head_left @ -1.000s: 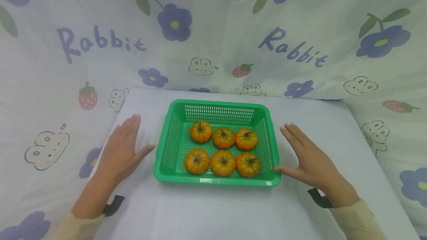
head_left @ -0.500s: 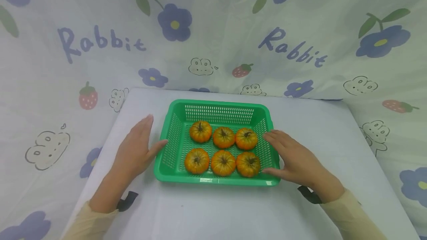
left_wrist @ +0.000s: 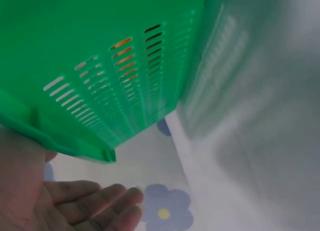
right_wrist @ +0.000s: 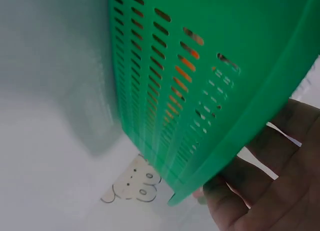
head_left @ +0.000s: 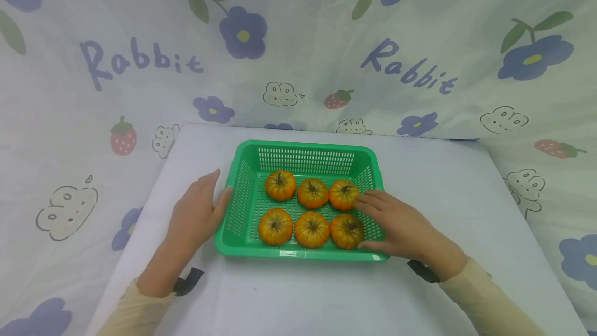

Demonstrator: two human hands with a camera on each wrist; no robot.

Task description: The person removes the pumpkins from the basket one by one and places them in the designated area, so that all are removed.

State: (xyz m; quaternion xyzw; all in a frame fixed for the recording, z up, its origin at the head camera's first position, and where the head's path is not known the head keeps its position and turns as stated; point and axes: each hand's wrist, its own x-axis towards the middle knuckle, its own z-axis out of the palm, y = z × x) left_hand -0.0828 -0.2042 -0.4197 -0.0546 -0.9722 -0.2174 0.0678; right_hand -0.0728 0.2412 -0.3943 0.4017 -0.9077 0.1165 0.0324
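A green plastic basket [head_left: 256,251] with slotted walls holds several small orange pumpkins [head_left: 312,229] in two rows. My left hand [head_left: 193,214] is at its left side, thumb up against the rim and the other fingers loosely extended outside. In the left wrist view, those fingers [left_wrist: 95,203] lie below the rim, and the thumb is mostly hidden behind it. Over the right rim reaches my right hand [head_left: 401,224], its fingertips above the inside, near the right-hand pumpkins. The right wrist view shows its fingers [right_wrist: 272,148] passing across the rim; their tips are hidden.
The basket stands on a table with a white cover [head_left: 298,294]. A patterned curtain [head_left: 298,40] with flowers, rabbits and strawberries surrounds the back and sides. Dark straps [head_left: 188,280] circle both wrists.
Both hands have moved inward to the basket. The left hand has gone right to the rim, the right hand left over the opposite rim. The basket and pumpkins have hardly shifted.
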